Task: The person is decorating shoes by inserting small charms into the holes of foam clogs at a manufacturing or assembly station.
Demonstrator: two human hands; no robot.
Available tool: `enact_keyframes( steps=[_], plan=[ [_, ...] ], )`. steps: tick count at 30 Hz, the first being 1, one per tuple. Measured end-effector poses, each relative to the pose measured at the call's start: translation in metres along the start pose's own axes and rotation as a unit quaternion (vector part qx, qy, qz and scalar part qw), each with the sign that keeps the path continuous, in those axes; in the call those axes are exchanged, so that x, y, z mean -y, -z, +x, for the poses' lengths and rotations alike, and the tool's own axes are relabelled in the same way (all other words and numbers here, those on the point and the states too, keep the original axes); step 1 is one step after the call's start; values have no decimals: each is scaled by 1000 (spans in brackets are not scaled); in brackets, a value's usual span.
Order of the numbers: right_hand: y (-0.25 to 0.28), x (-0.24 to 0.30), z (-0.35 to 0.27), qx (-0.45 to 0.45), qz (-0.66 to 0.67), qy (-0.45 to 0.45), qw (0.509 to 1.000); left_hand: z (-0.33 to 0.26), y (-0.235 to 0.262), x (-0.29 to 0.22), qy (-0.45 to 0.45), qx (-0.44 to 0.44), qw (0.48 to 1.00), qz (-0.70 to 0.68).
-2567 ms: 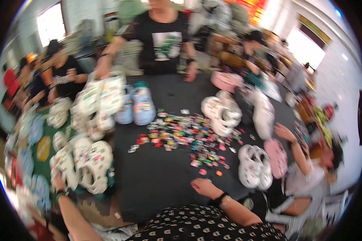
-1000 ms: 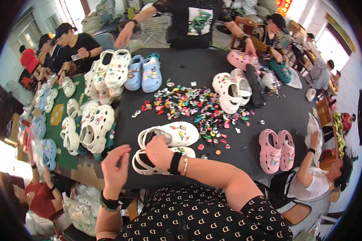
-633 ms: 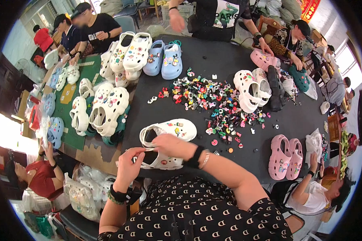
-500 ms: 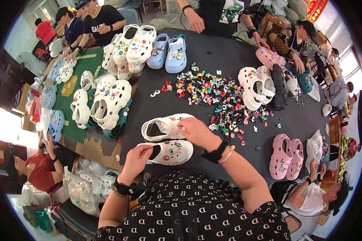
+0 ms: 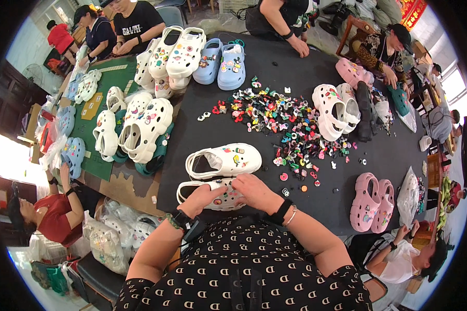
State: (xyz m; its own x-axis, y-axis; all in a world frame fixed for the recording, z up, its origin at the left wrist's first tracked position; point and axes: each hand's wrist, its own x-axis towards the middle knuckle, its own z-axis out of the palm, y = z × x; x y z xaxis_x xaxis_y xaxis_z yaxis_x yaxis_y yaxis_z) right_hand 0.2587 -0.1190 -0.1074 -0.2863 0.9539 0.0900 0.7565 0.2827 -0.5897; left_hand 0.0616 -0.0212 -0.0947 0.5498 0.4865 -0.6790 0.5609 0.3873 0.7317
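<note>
Left hand [image 5: 201, 197]: curled over the heel end of the near clog [image 5: 220, 196], fingers closed on its rim; dark watch on the wrist.
Right hand [image 5: 255, 192]: resting on the toe end of the same clog, fingers bent and pressing down on its top; black band and thin bracelet on the wrist.
Near clog: white, lying on its side at the near edge of the black table [image 5: 202, 140], held between both hands, a few coloured charms on it.
Second clog [image 5: 224, 159]: white, just beyond the near one and just beside it, opening up, small charms on the toe.
Charm pile [image 5: 282, 122]: loose coloured charms spread over the table's middle, beyond and right of the hands.
Pink pair [image 5: 371, 202]: to the right, near the table's edge, well apart from the hands.
White pair [image 5: 336, 109]: beyond the charms, right side.
Blue pair [image 5: 220, 65]: far side of the table, decorated.
White stack [image 5: 142, 122]: heaped clogs on the left, over a green mat [image 5: 101, 103].
Others: people seated round the far and left edges, their hands at the table.
</note>
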Motion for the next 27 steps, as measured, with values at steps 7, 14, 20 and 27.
enact_keyframes(
  steps=[7, 14, 20, 27],
  plan=[
    [-13, -1, 7, -42, -5, -19, 999, -5, 1, -21, 62, 23, 997, -45],
    [-15, 0, 7, -52, 53, -58, 996, 8, 8, -2, 63, 19, 996, -55],
    [-16, -2, -1, -88, 54, -51, 993, 19, 10, 11, 77, 77, 984, -142],
    [-8, -6, 3, -135, 233, -169, 948, 17, 8, 11, 80, 56, 988, -115]
  ],
)
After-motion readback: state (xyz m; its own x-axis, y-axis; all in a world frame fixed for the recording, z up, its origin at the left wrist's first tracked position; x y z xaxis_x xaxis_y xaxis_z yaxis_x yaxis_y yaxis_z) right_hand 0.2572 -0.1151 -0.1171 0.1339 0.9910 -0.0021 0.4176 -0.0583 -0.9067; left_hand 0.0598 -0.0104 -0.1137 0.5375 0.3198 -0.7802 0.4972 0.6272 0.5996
